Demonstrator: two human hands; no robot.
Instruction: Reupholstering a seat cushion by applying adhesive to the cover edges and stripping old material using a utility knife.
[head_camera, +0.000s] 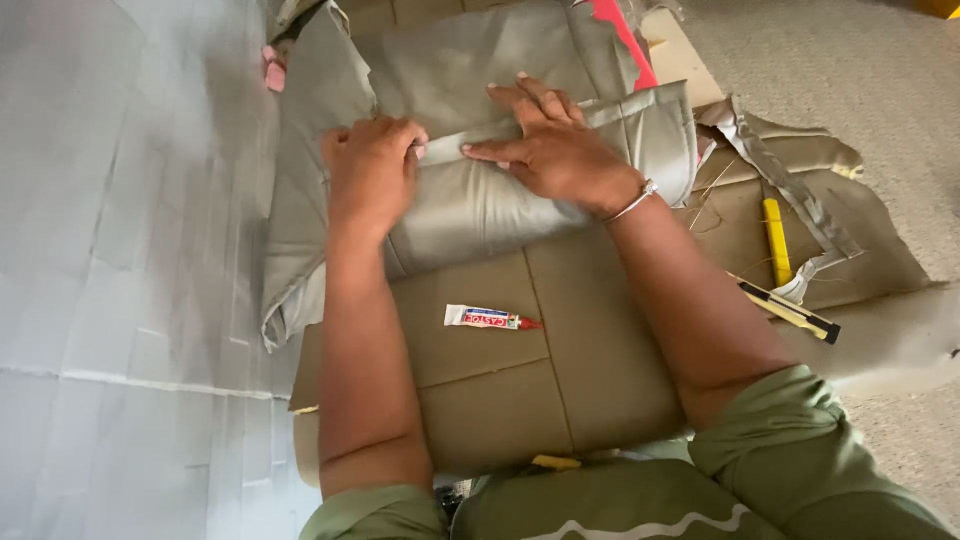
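Head view. A grey-olive fabric cover (480, 200) lies across the upper centre of the frame, spread over a tan stitched cushion (520, 370) that fills the lower centre. A folded strip of the fabric runs roughly level from centre to upper right.

Left hand (372, 165): centre-left of the frame, fingers curled down onto the left end of the folded strip, knuckles up. It appears to pinch the fabric edge; the fingertips are hidden, so the closure cannot be confirmed.

Right hand (555, 145): just right of centre, palm down and flat, fingers spread, pressing the fold against the fabric. Nothing is enclosed in it. A thin bracelet (636, 203) sits at the wrist.

A small white glue tube with a red cap (490, 319) lies on the cushion between the forearms, well apart from both hands. At right of frame, on tan material, lie a yellow-handled tool (777, 240) and a yellow-and-black utility knife (790, 311), beside a loose grey fabric strip (800, 205). Pale sheeting (120, 250) covers the left of the frame.
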